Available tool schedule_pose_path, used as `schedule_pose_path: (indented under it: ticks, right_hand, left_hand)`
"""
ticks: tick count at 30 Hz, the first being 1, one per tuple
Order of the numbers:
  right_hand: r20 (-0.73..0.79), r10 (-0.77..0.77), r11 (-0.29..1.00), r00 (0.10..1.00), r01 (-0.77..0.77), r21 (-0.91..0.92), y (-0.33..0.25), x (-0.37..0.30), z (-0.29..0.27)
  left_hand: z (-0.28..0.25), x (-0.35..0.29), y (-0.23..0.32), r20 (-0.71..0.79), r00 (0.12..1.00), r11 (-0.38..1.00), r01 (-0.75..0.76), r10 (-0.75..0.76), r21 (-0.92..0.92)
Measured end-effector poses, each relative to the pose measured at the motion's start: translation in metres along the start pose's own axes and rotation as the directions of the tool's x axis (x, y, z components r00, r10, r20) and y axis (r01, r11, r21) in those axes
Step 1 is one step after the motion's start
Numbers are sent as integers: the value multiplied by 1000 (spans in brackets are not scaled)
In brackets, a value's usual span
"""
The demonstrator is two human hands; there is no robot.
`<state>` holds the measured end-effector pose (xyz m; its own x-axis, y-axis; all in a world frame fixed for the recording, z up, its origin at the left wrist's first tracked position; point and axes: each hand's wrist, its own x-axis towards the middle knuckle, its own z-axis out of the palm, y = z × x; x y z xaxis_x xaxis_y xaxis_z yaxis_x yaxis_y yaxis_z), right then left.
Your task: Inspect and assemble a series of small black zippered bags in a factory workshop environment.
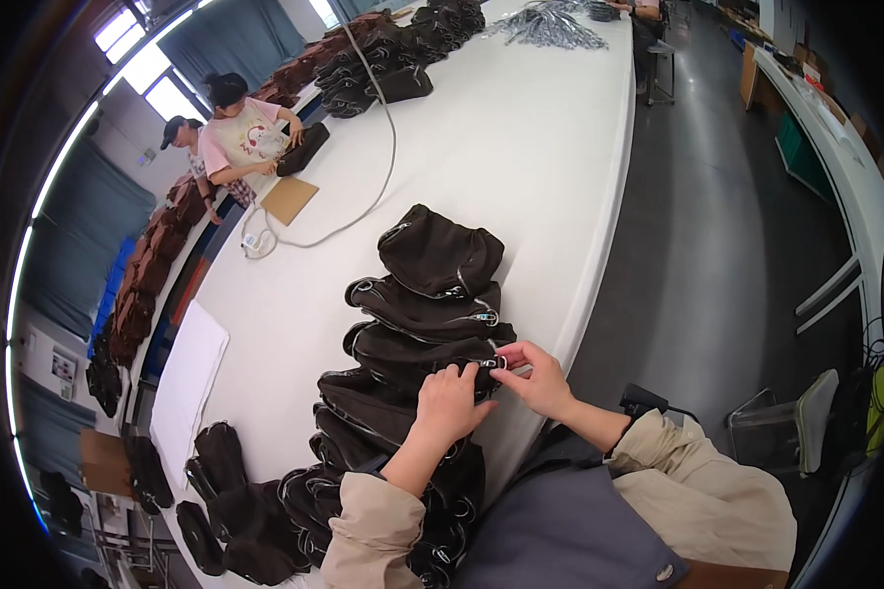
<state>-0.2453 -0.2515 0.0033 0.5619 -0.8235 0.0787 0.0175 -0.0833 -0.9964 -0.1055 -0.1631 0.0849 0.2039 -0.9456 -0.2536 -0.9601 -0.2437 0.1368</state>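
Observation:
A row of dark brown zippered bags (413,355) lies overlapped along the near right side of the white table. My left hand (449,404) grips one of them near its right end, fingertips beside the silver zipper. At that same end my right hand (535,381) pinches a small metal ring (503,362) between thumb and forefinger. Whether the ring belongs to the zipper pull cannot be made out. Beyond my hands, the farthest bag (442,250) of the row sits tilted, its zipper toward me.
More dark bags (250,515) lie at the lower left, beside a white sheet (189,378). A cable (395,147) loops across the table (521,147). Two people stand at the far left; one handles a dark bag (304,149). Silver strips (550,25) and bag heaps (363,74) lie far off.

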Motion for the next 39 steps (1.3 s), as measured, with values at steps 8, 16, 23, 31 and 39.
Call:
schedule_pose_path:
  ticks: [8,16,23,31,39]
  right_hand:
    - [249,-266,959,931,228,171,-7,21,-24]
    - [212,-254,965,944,261,-7,-29,15,-14]
    - [468,-634,588,615,777,-224,-32,29,-8]
    - [411,-588,682,697,700,-212,-40,24,3]
    - [373,-471,791,799,570,-222,-46,25,-17]
  left_hand:
    - [8,20,11,-255,927,844,107,-276,-526]
    - [5,26,-17,-88,935,513,109,-344,-851]
    - [18,39,-36,-43,935,441,125,-352,-889]
    - [29,32,-34,48,945,479,209,-325,-853]
    - [15,-5,-9,-95,954,782,172,-283,-599]
